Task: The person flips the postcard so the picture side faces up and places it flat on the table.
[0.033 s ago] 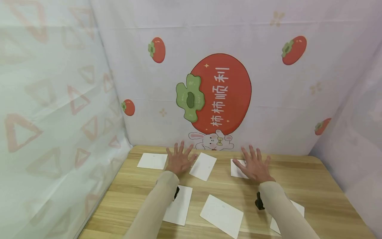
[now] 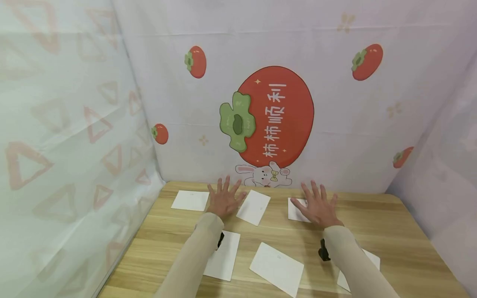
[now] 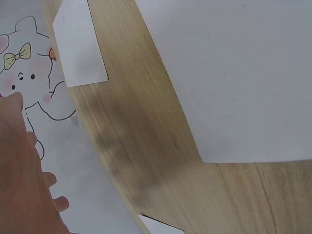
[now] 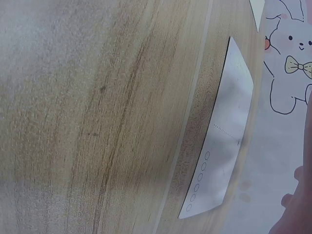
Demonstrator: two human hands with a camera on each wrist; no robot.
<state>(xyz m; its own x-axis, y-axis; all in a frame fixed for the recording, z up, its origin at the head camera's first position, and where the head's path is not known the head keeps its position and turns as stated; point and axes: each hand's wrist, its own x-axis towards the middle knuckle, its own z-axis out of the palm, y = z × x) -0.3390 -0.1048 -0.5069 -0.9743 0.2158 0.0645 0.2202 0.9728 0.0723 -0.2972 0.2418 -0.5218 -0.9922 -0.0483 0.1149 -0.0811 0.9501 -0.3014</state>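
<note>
My left hand [image 2: 225, 200] is held with fingers spread, between a white card [image 2: 190, 200] at the far left and a tilted white card [image 2: 254, 207]. In the left wrist view, the hand [image 3: 22, 170] shows at the left edge and a soft shadow falls on the wood. Fingers apart, my right hand [image 2: 318, 208] overlaps another white card [image 2: 295, 212] and hides part of it. The right wrist view shows that card [image 4: 219, 131] flat, with a row of small ovals and a dotted line. Neither hand holds anything.
Nearer on the wooden table [image 2: 149, 256] lie larger white cards: one [image 2: 225, 256] partly under the left forearm, one [image 2: 277, 269] in the middle, one [image 2: 344, 281] mostly hidden by the right forearm. A printed cloth [image 2: 335, 145] with red persimmons stands behind; another cloth [image 2: 74, 145] hangs left.
</note>
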